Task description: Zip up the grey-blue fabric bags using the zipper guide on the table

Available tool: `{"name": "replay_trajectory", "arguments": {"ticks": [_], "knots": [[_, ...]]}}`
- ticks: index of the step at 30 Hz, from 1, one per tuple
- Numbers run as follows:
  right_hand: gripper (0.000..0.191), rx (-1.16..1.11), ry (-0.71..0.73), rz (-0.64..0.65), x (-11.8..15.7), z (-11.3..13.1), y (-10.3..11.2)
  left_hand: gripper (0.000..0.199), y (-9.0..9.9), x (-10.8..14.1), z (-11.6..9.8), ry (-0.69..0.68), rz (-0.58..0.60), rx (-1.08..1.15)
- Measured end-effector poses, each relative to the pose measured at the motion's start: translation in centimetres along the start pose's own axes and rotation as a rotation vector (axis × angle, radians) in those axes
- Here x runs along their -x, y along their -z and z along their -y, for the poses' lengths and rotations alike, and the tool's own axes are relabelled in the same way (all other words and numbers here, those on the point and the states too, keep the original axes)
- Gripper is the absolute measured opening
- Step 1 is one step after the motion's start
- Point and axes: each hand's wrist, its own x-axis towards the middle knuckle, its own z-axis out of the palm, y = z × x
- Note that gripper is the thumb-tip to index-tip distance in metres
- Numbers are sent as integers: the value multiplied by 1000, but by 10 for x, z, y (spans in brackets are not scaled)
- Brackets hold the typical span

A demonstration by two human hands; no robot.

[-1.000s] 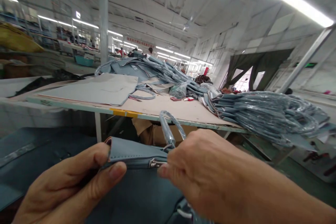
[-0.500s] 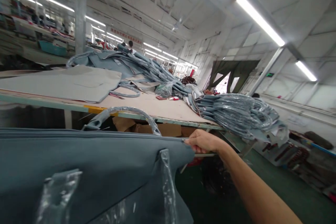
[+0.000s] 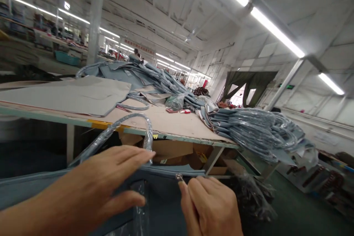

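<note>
A blue-grey bag [image 3: 166, 199] fills the lower middle, its zipped top edge running across below the table. Clear plastic film wraps its far handle [image 3: 148, 129], which arches up behind the edge. My right hand [image 3: 211, 204] is closed at the bag's right end, thumb and finger pinching a small metal zipper pull [image 3: 179, 177]. Over the bag's top, near the handle, my left hand [image 3: 107, 182] is open, its fingers stretched to the right and thumb apart. Whether it touches the bag I cannot tell.
Ahead stands a table [image 3: 177, 123] with a grey flat panel [image 3: 74, 94] and a heap of blue-grey bag pieces [image 3: 155, 73]. Film-wrapped handles [image 3: 257, 129] overhang its right end. Cardboard boxes [image 3: 171, 149] sit beneath; a pole [image 3: 96, 18] rises behind.
My left hand has come into view over the bag. My right hand has shifted lower and now pinches the zipper pull. The bag sits lower in view.
</note>
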Motion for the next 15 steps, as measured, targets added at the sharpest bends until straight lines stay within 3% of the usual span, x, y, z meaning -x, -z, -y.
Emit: {"name": "replay_trajectory", "arguments": {"ticks": [3,7,12,15], "knots": [[36,93,-1,-118,13,-4,-12,46,-39,-34,-19,-219,69,23],[37,115,-78,-168,35,-5,-29,48,-82,-49,-33,-281,94,112],[35,56,-265,-197,49,-6,-49,35,-102,-46,-26,-283,72,112],[33,5,-305,-210,50,-9,-58,31,-112,-49,-21,-296,60,73]]}}
